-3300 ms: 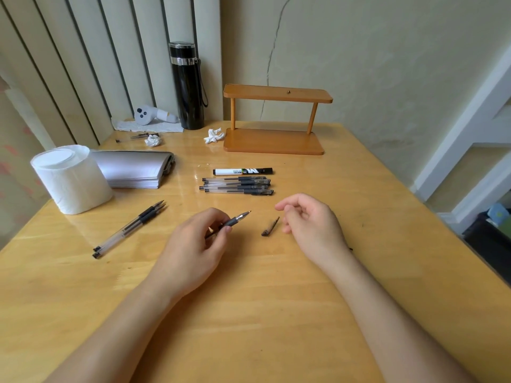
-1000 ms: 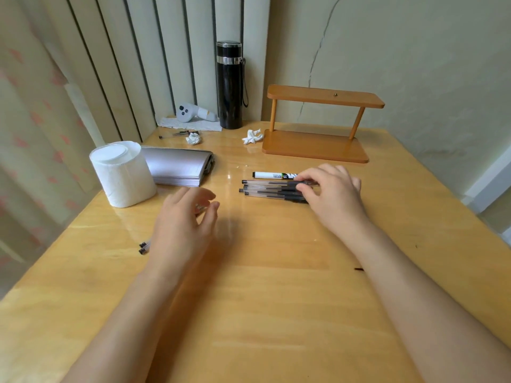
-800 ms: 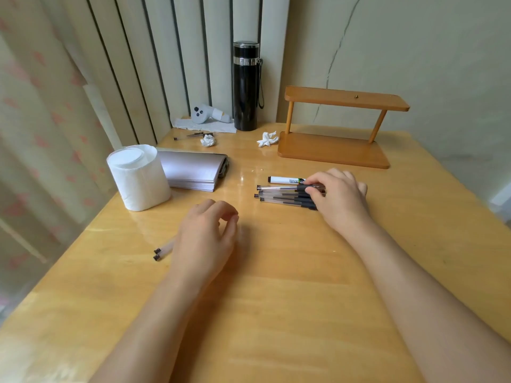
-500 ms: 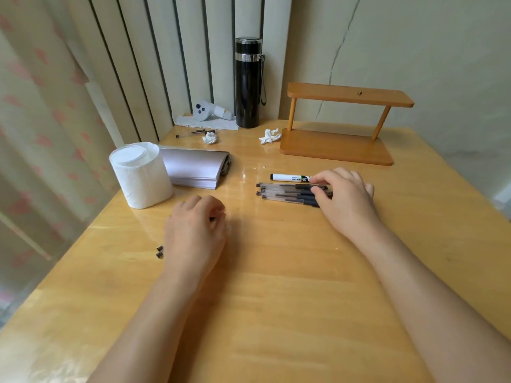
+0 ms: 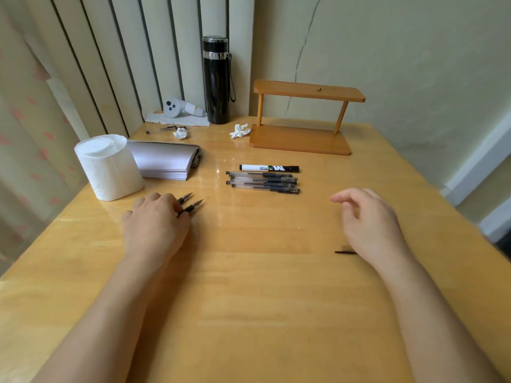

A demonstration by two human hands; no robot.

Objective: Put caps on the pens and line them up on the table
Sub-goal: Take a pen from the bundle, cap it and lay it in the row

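Several capped clear pens (image 5: pixel 262 182) lie side by side in a row at mid-table, with a white-and-black marker (image 5: pixel 268 168) just behind them. My left hand (image 5: pixel 154 225) rests on the table to the left, fingers curled over two uncapped pens (image 5: pixel 192 206) whose dark tips poke out toward the upper right. The pens' barrels are hidden under the hand. My right hand (image 5: pixel 367 222) hovers to the right of the row, fingers loosely apart and holding nothing. A small dark pen cap (image 5: pixel 345 252) lies on the table beside my right wrist.
A white tissue roll (image 5: pixel 110 167) and a stack of paper (image 5: pixel 163 163) stand at the left. A black flask (image 5: pixel 217 81), a white controller (image 5: pixel 177 107), crumpled paper bits (image 5: pixel 239 131) and a wooden shelf (image 5: pixel 301 139) sit at the back.
My right hand has left the row of capped pens and pulled back to the right. My left hand has closed over the two loose pens, and their tips now show.
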